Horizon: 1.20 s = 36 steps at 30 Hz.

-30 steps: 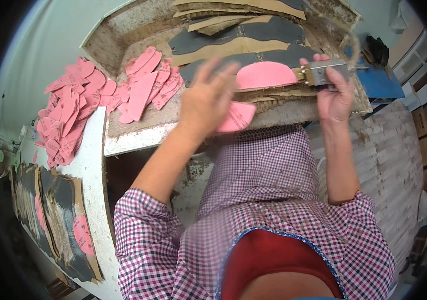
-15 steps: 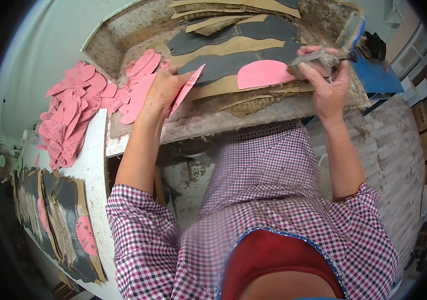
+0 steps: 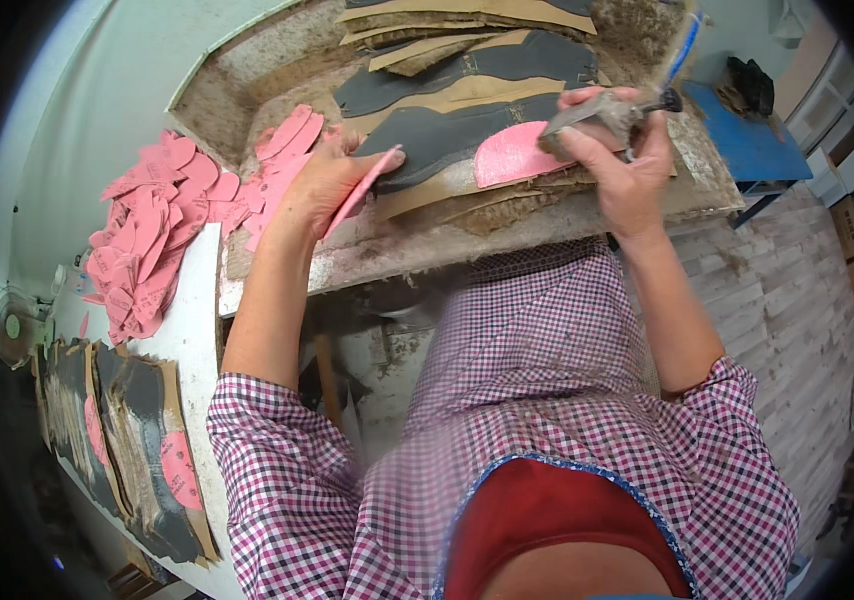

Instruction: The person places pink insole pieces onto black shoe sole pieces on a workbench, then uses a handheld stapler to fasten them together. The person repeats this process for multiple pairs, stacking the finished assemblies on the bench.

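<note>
My left hand (image 3: 315, 195) pinches a pink half-oval piece (image 3: 361, 192), seen nearly edge-on. My right hand (image 3: 632, 180) is closed around a grimy metal spray gun (image 3: 609, 118), its front end pointing left. Just below and left of the gun, another pink half-oval piece (image 3: 509, 158) lies flat with a shiny, wet-looking face. It rests on the nearest of several overlapping dark grey sheets (image 3: 427, 145) with tan edges and fuzzy undersides. The gun's front end covers the right end of that piece.
Many loose pink pieces (image 3: 152, 235) are heaped at the left. A fibre-covered tray wall (image 3: 247, 75) rises behind the sheets. More grey and tan sheets (image 3: 132, 440) hang at the lower left. A blue hose (image 3: 685, 48) leads up from the gun. A blue table (image 3: 752, 140) stands right.
My right hand and the spray gun have moved left, over the end of the lying pink piece, which now looks shinier. My left hand has shifted slightly left with its piece.
</note>
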{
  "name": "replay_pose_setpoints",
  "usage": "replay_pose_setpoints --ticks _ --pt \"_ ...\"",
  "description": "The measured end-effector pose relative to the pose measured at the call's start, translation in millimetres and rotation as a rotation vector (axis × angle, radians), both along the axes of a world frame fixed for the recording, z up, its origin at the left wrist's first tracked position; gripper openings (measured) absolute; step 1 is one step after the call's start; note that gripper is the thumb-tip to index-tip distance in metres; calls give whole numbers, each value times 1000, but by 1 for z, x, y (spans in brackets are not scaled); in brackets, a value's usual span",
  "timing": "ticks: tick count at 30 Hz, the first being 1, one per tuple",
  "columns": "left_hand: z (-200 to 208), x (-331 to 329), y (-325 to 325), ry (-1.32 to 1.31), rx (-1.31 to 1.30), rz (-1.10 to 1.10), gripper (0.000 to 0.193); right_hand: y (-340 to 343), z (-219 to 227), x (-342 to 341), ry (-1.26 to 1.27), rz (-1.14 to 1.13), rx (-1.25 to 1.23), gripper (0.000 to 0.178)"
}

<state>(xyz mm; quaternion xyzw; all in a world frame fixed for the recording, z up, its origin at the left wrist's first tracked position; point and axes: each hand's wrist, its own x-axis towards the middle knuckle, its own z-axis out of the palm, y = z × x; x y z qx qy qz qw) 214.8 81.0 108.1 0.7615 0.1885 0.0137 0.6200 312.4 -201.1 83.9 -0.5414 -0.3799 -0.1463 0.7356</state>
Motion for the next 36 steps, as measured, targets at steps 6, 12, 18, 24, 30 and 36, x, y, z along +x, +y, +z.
replay_pose_setpoints --ticks 6,12,18,24,30,36 --pt "-21 5 -2 53 -176 -3 45 -48 1 27 50 -134 -8 43" --pt "-25 0 -21 -152 1 4 46 -45 22 34 -20 -142 -12 42" --pt "-27 -7 -32 -264 217 -2 45 -17 40 57 -77 -195 20 38" --pt "-32 -9 -35 -311 204 -12 41 1 34 66 -21 -144 -86 34" --pt "-31 -12 -36 -293 163 -11 40 42 31 29 -22 8 91 37" --pt "-28 -16 -39 -291 183 5 40 70 37 3 -26 150 189 45"
